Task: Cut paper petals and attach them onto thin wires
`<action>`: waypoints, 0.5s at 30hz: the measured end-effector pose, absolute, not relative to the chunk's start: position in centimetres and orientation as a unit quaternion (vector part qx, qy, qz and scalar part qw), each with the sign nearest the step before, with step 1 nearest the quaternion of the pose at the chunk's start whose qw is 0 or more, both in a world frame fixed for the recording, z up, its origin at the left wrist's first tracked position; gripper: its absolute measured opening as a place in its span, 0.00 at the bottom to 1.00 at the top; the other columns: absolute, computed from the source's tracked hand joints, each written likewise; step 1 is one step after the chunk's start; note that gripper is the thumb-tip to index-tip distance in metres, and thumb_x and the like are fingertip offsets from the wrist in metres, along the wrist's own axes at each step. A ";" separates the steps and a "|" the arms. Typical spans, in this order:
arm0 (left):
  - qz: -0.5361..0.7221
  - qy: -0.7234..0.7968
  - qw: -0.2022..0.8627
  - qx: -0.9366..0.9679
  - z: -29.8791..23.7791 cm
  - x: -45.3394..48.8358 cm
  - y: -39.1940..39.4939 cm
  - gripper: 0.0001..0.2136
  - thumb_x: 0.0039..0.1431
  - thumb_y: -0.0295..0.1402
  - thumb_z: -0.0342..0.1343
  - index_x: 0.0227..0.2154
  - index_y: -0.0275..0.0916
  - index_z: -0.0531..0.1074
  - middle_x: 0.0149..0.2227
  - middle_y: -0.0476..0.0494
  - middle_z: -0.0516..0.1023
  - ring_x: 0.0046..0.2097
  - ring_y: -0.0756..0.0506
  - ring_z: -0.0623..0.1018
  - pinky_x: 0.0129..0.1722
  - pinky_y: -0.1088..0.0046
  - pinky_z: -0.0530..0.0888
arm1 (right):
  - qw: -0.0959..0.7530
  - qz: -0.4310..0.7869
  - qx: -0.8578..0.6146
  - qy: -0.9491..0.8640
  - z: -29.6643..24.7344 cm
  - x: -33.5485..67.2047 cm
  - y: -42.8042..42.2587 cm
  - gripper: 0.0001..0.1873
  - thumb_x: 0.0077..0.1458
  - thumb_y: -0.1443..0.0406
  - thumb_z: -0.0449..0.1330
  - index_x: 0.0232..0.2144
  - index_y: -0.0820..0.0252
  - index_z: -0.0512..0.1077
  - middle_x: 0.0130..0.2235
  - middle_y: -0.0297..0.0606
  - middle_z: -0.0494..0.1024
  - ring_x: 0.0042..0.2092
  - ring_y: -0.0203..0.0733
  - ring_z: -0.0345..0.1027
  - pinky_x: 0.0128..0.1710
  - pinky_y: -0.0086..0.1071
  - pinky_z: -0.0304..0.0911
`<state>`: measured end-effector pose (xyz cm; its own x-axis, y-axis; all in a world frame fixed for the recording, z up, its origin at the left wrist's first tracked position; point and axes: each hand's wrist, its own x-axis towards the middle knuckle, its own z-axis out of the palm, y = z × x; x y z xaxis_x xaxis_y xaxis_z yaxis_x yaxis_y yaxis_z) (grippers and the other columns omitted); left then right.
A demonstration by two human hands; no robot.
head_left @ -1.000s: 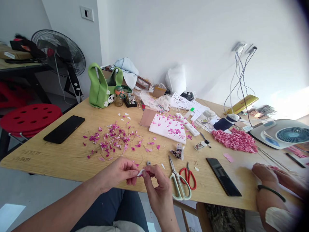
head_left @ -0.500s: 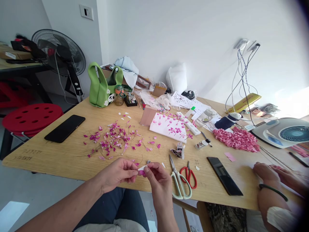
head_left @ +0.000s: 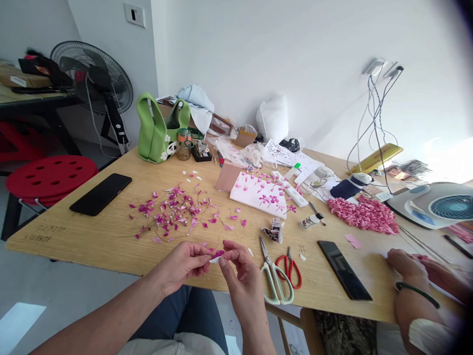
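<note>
My left hand (head_left: 185, 264) and my right hand (head_left: 242, 273) meet above the near edge of the wooden table (head_left: 111, 236). Both pinch a small pink petal piece (head_left: 218, 254) between thumb and fingers. Just beyond the hands lies a scatter of loose pink petals and thin stems (head_left: 173, 214). White-handled scissors (head_left: 273, 281) and small red scissors (head_left: 291, 268) lie right of my right hand.
A black phone (head_left: 100, 194) lies at the left, another phone (head_left: 344, 276) at the right. A white foam block with pink flowers (head_left: 258, 195), a pink flower heap (head_left: 362, 214), a green bag (head_left: 158, 130) and a small fan (head_left: 439, 204) stand farther back. Another person's hands (head_left: 410, 266) work at the right.
The pink piece has been turned between my fingers, so pink shows where a white tip showed before. My hands stayed at the table's edge; the view shifted slightly.
</note>
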<state>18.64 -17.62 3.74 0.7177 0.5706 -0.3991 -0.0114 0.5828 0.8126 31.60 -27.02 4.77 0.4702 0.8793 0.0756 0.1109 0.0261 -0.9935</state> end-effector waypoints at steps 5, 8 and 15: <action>0.177 0.341 0.800 0.461 4.1 18.6 -17.9 0.14 0.41 0.41 0.65 0.22 0.33 0.75 0.20 0.51 0.70 0.24 0.53 0.65 0.27 0.77 0.60 | 0.545 0.316 -0.646 -0.430 4.4 31.9 -26.8 0.07 0.55 0.62 0.58 0.28 0.60 0.69 0.38 0.41 0.75 0.41 0.44 0.69 0.43 0.36 0.61; 0.185 0.346 0.782 0.484 4.3 18.6 -17.9 0.15 0.42 0.42 0.64 0.22 0.33 0.74 0.19 0.52 0.69 0.24 0.53 0.65 0.28 0.76 0.60 | 0.561 0.324 -0.639 -0.415 4.3 31.7 -26.6 0.08 0.55 0.61 0.58 0.28 0.60 0.69 0.32 0.38 0.76 0.37 0.42 0.69 0.40 0.34 0.62; 0.199 0.329 0.771 0.508 4.6 18.9 -18.1 0.12 0.48 0.40 0.60 0.22 0.34 0.72 0.20 0.52 0.67 0.25 0.52 0.65 0.27 0.76 0.59 | 0.592 0.322 -0.642 -0.367 4.1 31.3 -26.4 0.09 0.53 0.60 0.60 0.29 0.61 0.70 0.30 0.38 0.75 0.33 0.40 0.68 0.35 0.32 0.62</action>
